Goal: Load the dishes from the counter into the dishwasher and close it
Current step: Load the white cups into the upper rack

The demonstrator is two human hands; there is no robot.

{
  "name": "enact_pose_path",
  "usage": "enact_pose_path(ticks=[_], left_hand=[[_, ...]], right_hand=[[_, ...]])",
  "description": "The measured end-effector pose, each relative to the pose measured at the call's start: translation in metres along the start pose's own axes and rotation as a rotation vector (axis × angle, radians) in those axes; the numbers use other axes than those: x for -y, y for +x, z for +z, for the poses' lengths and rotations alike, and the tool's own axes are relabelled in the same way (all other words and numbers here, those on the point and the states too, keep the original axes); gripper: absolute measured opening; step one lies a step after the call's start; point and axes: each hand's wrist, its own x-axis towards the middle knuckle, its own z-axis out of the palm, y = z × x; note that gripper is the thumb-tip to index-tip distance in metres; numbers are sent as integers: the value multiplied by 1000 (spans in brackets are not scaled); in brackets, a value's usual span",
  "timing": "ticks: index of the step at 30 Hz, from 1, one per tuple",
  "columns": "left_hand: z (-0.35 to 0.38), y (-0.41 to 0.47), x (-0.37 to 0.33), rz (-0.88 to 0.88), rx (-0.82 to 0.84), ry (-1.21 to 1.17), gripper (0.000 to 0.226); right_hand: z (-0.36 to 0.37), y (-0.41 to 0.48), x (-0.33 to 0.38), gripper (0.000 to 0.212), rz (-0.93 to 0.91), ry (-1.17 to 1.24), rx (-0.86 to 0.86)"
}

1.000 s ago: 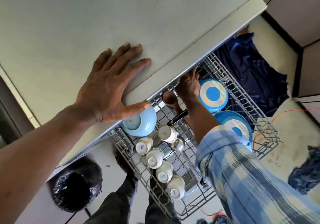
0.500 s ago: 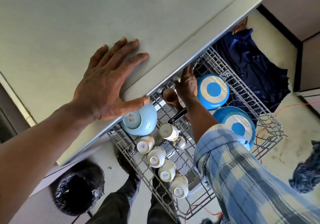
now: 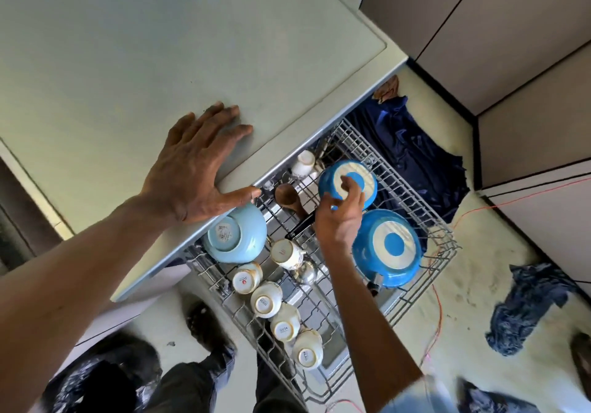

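The right hand [image 3: 340, 220] has pulled back from the rear of the dishwasher rack [image 3: 447, 243], where a white cup [image 3: 303, 164] now shows upside down. The hand hovers in front of the upper blue bowl [image 3: 363, 172], fingers [image 3: 348, 185] loosely curled and holding nothing; whether they touch the bowl I cannot tell. The left hand [image 3: 192, 169] stays flat on the desk [image 3: 160, 61], fingers straight, thumb at the edge above a pale blue bowl [image 3: 235, 240]. A 2nd blue bowl [image 3: 388, 248] lies overturned just beside the upper one, a wooden spoon [image 3: 287, 196] sits left of the right hand, and 5 white cups [image 3: 265, 299] stand upside down in a row.
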Motion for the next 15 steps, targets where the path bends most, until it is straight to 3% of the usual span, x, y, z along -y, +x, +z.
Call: enact_pose_path(ticks=[3,8,15], left_hand=[[-12,-19,-10,-62,-132,-58,74],[-44,-121,0,-381,-346,-229,61],[-96,-293,107,-942,-375,-125,67]], right_hand=[[-33,-48,21,40,-208,12,-51],[-49,-107,81,28,-469,42,20],[28,-180,192,23,-604,118,492]])
